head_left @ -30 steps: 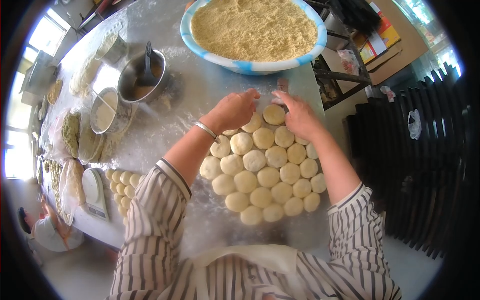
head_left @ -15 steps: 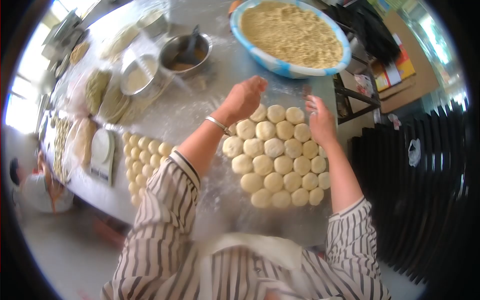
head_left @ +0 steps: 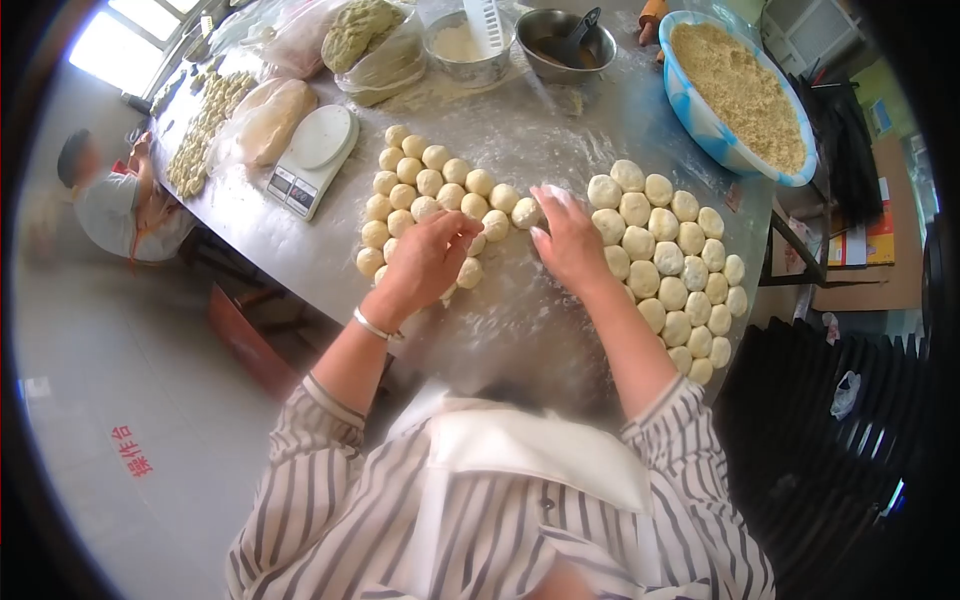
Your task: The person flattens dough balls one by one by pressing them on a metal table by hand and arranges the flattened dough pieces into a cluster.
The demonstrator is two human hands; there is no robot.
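Small round dough balls (head_left: pixel 429 182) sit close together in a group left of centre. My left hand (head_left: pixel 425 262), with a bracelet at its wrist, is over the near right part of this group; its fingers are curled together and hide what is beneath them. My right hand (head_left: pixel 570 245) is flour-dusted, its fingers stretched out and thumb apart. Its fingertips are beside a dough ball (head_left: pixel 525 213) at the group's right end; whether they touch it I cannot tell. To its right lie flattened dough rounds (head_left: pixel 665 224) in close rows.
A blue-and-white basin (head_left: pixel 690 112) of crumbly filling stands at the back right. Behind the balls are a kitchen scale (head_left: pixel 322 140), bagged dough (head_left: pixel 375 60), a flour bowl (head_left: pixel 465 68) and a steel bowl (head_left: pixel 565 68). Another person (head_left: pixel 125 205) sits at far left. Black stacked trays (head_left: pixel 800 420) are at right.
Both hands have moved from the flattened rounds and the basin side to the smaller dough balls on the left. The view has turned left.
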